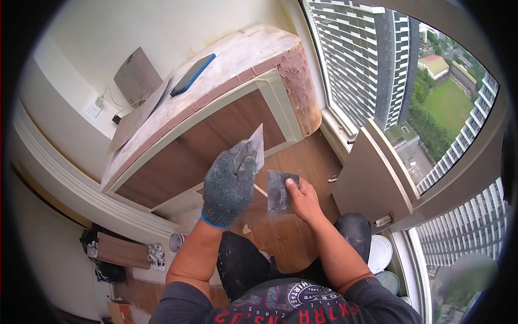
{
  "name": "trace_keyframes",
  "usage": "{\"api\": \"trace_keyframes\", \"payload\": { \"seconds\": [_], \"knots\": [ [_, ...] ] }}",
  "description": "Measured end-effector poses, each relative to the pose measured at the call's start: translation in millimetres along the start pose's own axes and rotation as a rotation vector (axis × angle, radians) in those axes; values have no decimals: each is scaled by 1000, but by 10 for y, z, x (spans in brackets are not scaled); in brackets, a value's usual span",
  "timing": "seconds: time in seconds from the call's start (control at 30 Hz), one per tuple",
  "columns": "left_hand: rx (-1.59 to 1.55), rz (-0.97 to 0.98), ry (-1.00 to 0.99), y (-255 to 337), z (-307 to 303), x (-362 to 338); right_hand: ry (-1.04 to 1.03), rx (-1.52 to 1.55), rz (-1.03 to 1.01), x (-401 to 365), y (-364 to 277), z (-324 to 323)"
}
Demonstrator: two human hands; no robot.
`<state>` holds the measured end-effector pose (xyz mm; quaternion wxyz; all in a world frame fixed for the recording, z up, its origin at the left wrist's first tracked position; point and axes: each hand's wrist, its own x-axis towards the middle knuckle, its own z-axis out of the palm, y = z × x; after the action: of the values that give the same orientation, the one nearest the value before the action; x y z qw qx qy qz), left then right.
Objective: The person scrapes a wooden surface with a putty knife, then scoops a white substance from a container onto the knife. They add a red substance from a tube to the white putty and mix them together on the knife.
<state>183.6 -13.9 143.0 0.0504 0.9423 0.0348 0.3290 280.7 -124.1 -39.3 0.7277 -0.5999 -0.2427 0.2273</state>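
My left hand (229, 181), in a grey knit glove with a blue cuff, grips a thin flat scraper (256, 148) whose pale pointed blade sticks up past the fingers. Just to its right, my bare right hand (305, 200) pinches a dark rectangular scraper (278, 193) with the thumb on its face. Whitish smears mark that second blade. The two scrapers are close together but apart, held above the wood floor (283, 237). Ahead is a low cabinet (199, 146) with a brown wood-look front, pale tape-like borders and pinkish filler (294, 73) along its top edge and rounded corner.
On the cabinet top lie a blue-edged phone (193, 74) and loose brown panels (137, 75), near a wall socket (94, 110). Detached door panels (372, 178) lean by the window at right. A white bucket lid (380, 252) is beside my right knee. Bags (110, 271) sit at lower left.
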Motion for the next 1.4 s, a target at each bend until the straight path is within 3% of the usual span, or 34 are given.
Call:
{"api": "trace_keyframes", "payload": {
  "seconds": [0.1, 0.23, 0.37, 0.87, 1.4],
  "knots": [
    [-117, -174, 78, 191, -24, 384, 59, 85, 58, 75, 51, -47],
    [-238, -162, 233, 352, 263, 690, 106, 187, 44, 156, 223, -70],
    [-15, -42, 298, 448, 489, 854, 79, 182, 62, 103, 91, -225],
    [-31, -236, 396, 768, 758, 1045, 59, 347, 79, 80, 110, -456],
    [-79, -57, 505, 490, 1011, 972, 55, 421, 56, 78, 81, -481]
  ]
}}
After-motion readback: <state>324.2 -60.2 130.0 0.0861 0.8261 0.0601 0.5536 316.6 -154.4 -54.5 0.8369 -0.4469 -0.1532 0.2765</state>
